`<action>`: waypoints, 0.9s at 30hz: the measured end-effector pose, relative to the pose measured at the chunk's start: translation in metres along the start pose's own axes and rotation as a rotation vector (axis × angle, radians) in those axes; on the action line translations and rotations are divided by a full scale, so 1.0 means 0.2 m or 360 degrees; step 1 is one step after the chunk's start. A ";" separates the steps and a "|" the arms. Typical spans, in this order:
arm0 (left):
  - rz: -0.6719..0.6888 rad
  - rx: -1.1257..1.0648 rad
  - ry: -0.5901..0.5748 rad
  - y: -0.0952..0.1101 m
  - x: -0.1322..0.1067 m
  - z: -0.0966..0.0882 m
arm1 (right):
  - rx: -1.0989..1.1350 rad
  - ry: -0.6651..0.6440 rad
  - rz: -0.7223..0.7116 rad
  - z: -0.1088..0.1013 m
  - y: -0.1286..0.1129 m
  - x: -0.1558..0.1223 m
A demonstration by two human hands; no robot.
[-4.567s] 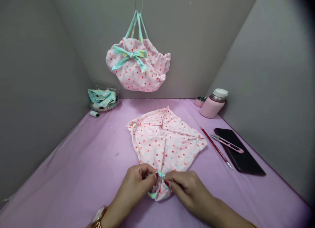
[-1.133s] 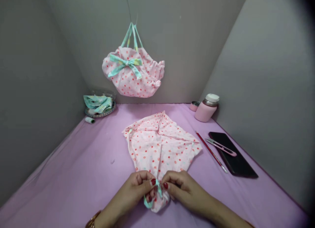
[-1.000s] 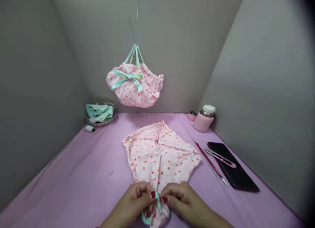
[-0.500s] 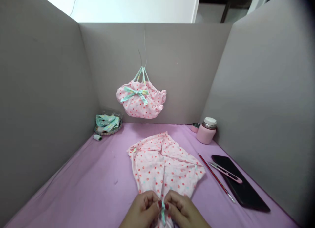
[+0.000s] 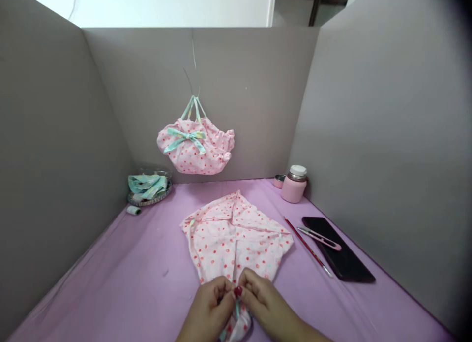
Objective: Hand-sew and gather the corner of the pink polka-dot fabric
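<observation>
A pink dotted cloth (image 5: 232, 236) lies folded on the purple table cover (image 5: 129, 273). Its near corner is gathered into a bunch at the bottom of the view. My left hand (image 5: 210, 307) and my right hand (image 5: 263, 302) meet at that bunch, fingers pinched closed on a thin mint-green ribbon (image 5: 237, 310) wrapped round the gathered cloth. The thumbs with red nails touch each other. The bunch itself is mostly hidden under my fingers.
A finished pink bag with a mint bow (image 5: 193, 147) hangs on the back panel. A dish of mint ribbons (image 5: 148, 188) and a small spool (image 5: 133, 210) sit back left. Right: pink flask (image 5: 294, 184), red pencil (image 5: 306, 246), thread snips (image 5: 320, 237) on a black phone (image 5: 339, 256). Grey panels enclose three sides.
The view tilted up, so the panels' top edges and the room behind now show. My hands stay pinched together on the ribbon at the cloth's near corner.
</observation>
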State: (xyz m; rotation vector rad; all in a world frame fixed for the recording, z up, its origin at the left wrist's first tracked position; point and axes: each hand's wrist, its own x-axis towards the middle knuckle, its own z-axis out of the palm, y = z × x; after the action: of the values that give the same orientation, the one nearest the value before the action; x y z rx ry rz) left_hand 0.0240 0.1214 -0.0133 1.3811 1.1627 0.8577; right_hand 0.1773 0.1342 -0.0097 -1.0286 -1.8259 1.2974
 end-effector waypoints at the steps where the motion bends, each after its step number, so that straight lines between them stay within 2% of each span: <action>1: -0.0020 -0.0011 -0.0020 0.01 0.01 0.00 | 0.0053 0.0013 0.0000 0.00 0.00 0.00; 4: -0.0129 -0.0103 -0.0049 0.02 0.04 0.00 | 0.0133 0.0011 0.0008 0.00 0.01 -0.01; 7: -0.0215 -0.0170 -0.0015 0.01 0.05 0.01 | 0.0053 -0.0038 0.0000 -0.01 0.01 -0.01; 13: -0.0035 0.0040 -0.0036 -0.01 0.03 -0.01 | -0.0484 -0.0041 -0.0053 -0.01 -0.02 0.01; 17: 0.0020 0.0171 -0.0125 0.02 0.02 -0.01 | -0.0815 0.0052 -0.0333 -0.01 -0.04 0.02; 23: 0.0222 0.0269 -0.0248 0.09 -0.02 -0.01 | -0.0843 0.0040 -0.0908 0.02 -0.09 -0.02; 25: 0.0252 0.0331 -0.0265 0.10 -0.03 -0.01 | -0.0746 0.0103 -0.1070 0.03 -0.15 -0.02; 27: 0.0188 0.0304 -0.0234 0.08 -0.04 -0.01 | -0.0433 0.0232 -0.1022 0.03 -0.24 0.02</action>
State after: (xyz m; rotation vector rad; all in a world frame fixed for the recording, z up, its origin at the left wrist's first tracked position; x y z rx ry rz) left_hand 0.0228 0.1159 0.0041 1.6546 1.0794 0.7276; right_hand 0.1609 0.1253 0.0353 -0.5627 -2.0167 0.5891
